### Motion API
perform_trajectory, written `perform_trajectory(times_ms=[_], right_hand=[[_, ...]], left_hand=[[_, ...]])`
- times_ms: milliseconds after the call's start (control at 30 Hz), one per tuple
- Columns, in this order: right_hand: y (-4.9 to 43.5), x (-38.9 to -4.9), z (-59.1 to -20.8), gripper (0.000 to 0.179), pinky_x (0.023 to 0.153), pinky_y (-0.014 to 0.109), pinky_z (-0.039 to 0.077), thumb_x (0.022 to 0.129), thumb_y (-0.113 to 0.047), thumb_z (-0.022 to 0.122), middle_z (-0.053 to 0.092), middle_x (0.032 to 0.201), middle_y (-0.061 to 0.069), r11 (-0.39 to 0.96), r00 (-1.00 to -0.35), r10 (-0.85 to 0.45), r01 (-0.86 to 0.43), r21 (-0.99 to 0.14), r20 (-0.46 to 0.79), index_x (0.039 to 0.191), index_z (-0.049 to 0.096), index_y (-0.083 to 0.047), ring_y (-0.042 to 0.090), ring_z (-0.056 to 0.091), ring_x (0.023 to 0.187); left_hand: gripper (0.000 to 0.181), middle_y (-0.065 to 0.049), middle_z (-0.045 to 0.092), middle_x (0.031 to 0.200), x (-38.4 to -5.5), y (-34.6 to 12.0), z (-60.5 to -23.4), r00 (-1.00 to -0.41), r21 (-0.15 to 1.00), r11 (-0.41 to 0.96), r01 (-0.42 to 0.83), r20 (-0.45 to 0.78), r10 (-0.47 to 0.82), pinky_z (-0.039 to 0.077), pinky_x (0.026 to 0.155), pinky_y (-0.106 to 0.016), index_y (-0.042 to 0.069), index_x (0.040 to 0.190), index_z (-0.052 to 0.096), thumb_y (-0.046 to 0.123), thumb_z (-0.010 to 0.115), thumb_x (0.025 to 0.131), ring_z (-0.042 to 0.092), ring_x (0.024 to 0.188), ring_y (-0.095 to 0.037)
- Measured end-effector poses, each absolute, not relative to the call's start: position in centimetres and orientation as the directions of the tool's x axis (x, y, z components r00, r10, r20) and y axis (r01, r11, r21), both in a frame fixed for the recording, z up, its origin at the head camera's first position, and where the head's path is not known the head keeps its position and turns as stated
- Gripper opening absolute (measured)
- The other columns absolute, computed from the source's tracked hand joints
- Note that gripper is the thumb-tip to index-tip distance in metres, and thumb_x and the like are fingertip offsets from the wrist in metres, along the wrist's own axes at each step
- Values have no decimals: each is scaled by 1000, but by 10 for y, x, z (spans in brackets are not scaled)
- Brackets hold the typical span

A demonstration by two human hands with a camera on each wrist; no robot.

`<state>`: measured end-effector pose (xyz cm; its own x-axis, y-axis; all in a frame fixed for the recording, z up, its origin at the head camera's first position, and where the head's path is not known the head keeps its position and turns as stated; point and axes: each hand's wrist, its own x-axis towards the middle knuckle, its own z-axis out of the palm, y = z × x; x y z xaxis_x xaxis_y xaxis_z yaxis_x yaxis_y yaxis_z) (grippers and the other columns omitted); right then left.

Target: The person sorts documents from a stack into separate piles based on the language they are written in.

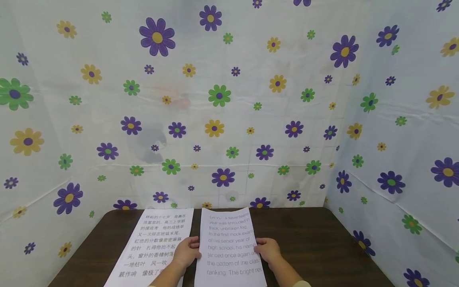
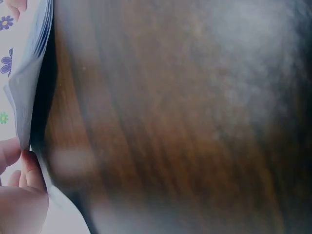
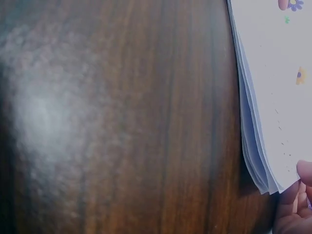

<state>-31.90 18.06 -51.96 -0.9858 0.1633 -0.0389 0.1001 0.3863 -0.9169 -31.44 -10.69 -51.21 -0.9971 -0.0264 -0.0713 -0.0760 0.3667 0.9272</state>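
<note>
A stack of white sheets printed in large English text (image 1: 229,249) is held between both hands in the head view. My left hand (image 1: 185,252) pinches its left edge between thumb and fingers. On the opposite edge, my right hand (image 1: 269,250) does the same. Several layered page edges show on the paper stack (image 3: 265,122) in the right wrist view, and they bow slightly. The left wrist view shows the stack's side (image 2: 27,92) above the dark tabletop, with the left hand (image 2: 22,190) gripping it.
White paper with large Chinese text (image 1: 154,243) lies on the table to the left, partly behind my left hand and forearm. The dark wooden table (image 1: 308,235) ends at a white flower-patterned cloth backdrop (image 1: 247,111), which also stands along both sides.
</note>
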Motion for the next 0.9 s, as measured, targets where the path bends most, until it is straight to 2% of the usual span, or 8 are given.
perform_trajectory(times_ms=[200,367,500,700,900], right_hand=[[180,-318,-520,32,73,38,56,81,4,64,72,95,21,361,-982,190,91,-928,-23,112,65,14,19,67,79],[180,-318,-522,21,69,36,54,83,1,66,71,91,15,385,-969,247,122,-915,-25,102,70,8,19,64,78],[179,-317,-524,15,65,33,51,84,-2,67,69,89,14,378,-958,284,144,-914,-33,96,72,5,19,62,76],[177,-318,-521,18,63,29,50,88,-7,63,67,89,12,305,-960,278,122,-945,-34,102,69,5,18,60,75],[182,-322,-521,22,62,28,51,91,-9,61,64,86,5,189,-979,204,56,-980,-17,106,64,6,13,59,72]], left_hand=[[62,-23,68,109,-314,-105,-510,-996,927,368,-78,-60,-62,55,87,-46,-12,128,52,-6,68,69,68,96,-31],[55,-21,68,110,-315,-102,-508,-995,920,383,-85,-59,-78,56,87,-46,-11,126,55,-3,66,73,68,98,-31],[52,-18,69,104,-313,-100,-510,-997,908,414,-67,-44,-64,57,83,-44,-13,123,56,-4,65,73,68,92,-28],[52,-14,67,97,-309,-97,-511,-1000,902,431,-27,-19,-21,57,80,-41,-15,120,57,-6,66,70,65,87,-22],[51,-14,67,99,-310,-96,-509,-998,899,434,-63,-49,-44,56,82,-42,-15,123,56,-3,66,74,65,88,-22]])
